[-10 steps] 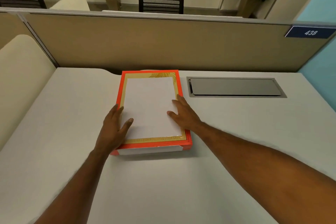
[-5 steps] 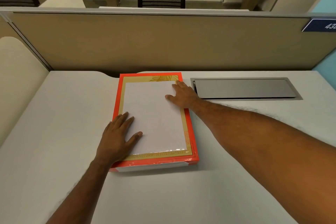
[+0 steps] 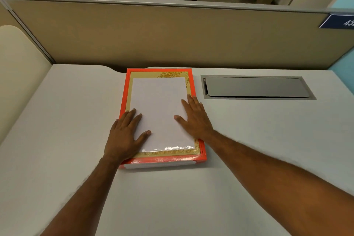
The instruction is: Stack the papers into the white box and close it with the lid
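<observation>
An orange-rimmed lid with a gold border and a white centre panel lies flat on top of the white box, of which only a white strip shows at the near edge. The box stands on the desk's middle. My left hand rests flat, fingers spread, on the lid's near left part. My right hand lies flat on the lid's right edge, fingers spread. No loose papers are visible; the box's inside is hidden by the lid.
A grey cable hatch is set into the white desk to the right of the box. A tan partition closes the far edge, with a blue number sign. A cream panel stands at left.
My right hand slid back from the lid's far right corner to the middle of its right edge. My left hand stayed on the near left part.
</observation>
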